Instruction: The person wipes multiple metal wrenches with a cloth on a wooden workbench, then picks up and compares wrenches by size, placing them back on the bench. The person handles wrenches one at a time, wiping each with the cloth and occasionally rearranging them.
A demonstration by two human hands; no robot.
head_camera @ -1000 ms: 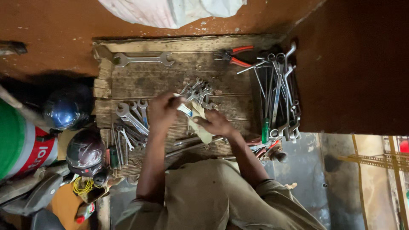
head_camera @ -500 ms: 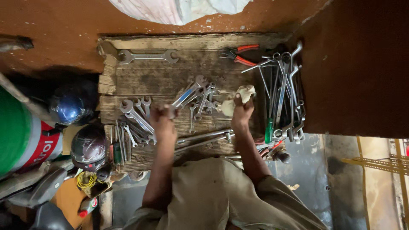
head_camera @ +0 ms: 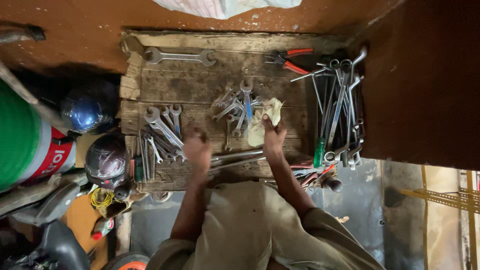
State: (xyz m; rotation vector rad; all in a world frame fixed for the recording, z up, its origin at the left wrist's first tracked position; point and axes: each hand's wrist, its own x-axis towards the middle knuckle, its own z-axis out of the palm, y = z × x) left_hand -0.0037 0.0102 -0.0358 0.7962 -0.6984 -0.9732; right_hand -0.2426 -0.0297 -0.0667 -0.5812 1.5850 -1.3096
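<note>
Wooden table before us: our right hand clamps one pale rag beside the spanner pile; our left hand, apart, looks closed on nothing.

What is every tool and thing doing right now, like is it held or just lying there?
right hand: closed on the rag
rag: crumpled, held on the board
left hand: resting on the board, holding nothing that I can see
middle spanners: loose heap, lying flat
left spanners: lying in a fanned pile
big spanner: lying alone at the back
red pliers: lying flat; open or shut unclear
wooden board: dirty, worn
</note>
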